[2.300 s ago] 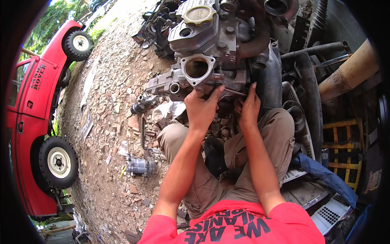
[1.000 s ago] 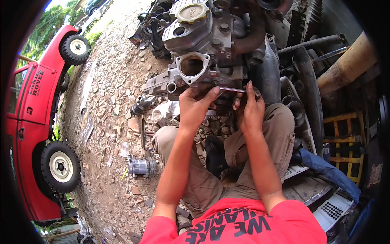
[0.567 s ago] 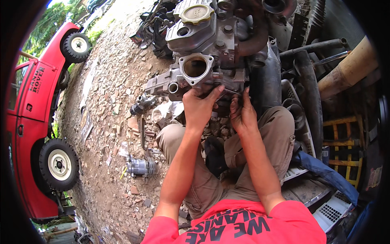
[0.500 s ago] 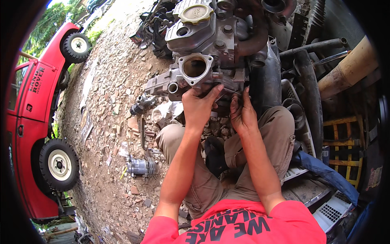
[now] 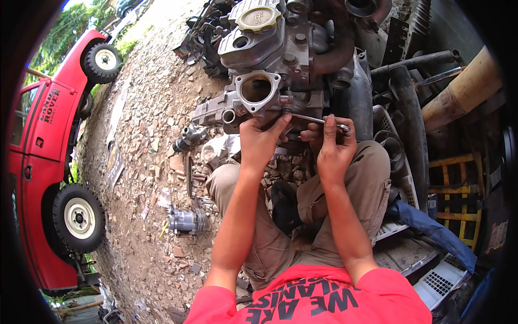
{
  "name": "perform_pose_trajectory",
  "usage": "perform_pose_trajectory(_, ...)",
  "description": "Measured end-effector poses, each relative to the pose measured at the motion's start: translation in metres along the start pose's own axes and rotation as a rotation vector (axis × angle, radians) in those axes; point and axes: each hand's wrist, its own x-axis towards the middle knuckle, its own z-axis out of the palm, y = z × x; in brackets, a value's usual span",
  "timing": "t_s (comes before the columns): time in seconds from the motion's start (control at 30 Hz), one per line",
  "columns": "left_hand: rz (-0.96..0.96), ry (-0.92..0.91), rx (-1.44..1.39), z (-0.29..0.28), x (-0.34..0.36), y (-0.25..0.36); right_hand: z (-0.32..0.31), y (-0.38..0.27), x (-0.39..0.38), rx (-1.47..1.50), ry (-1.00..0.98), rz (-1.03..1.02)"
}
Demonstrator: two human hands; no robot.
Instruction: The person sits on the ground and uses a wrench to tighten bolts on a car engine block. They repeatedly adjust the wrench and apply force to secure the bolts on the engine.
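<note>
In front of me stands a metal engine point(image 5: 302, 65), with a round filler cap point(image 5: 259, 19) on top and a three-cornered flange point(image 5: 274, 99) around a wide opening. A slim, shiny wrench point(image 5: 312, 118) lies roughly level across the engine's near side, below that flange. My right hand point(image 5: 335, 151) grips its right end, thumb along the top. Closed in a pinch, my left hand point(image 5: 260, 141) has its thumb at the wrench's other end, against the engine. The fingertips of the left hand and the fastener there are mostly hidden.
Left of my knee, a cylindrical metal part point(image 5: 186, 220) and a smaller dark fitting point(image 5: 189, 137) lie on the rubble-strewn ground. A red vehicle point(image 5: 51, 129) stands further left. On my right are pipes point(image 5: 410, 102), a bamboo pole point(image 5: 464, 89) and a white plastic crate point(image 5: 442, 281).
My right hand has shifted right and turned, and the wrench now shows plainly, extending out to it. My left hand has stayed nearly in place against the engine.
</note>
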Motion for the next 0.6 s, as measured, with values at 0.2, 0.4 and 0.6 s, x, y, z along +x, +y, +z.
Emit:
perform_pose_trajectory(0.2, -0.053, -0.036, -0.003, -0.004, 0.001, -0.002, -0.002, -0.001, 0.000, -0.092, -0.061, -0.074)
perform_pose_trajectory(0.4, -0.081, -0.118, -0.011, -0.009, 0.000, 0.003, -0.013, -0.008, 0.009, -0.089, -0.052, 0.022)
perform_pose_trajectory(0.6, -0.010, -0.086, -0.002, -0.005, 0.000, 0.003, -0.025, 0.016, 0.020, 0.300, 0.094, 0.451)
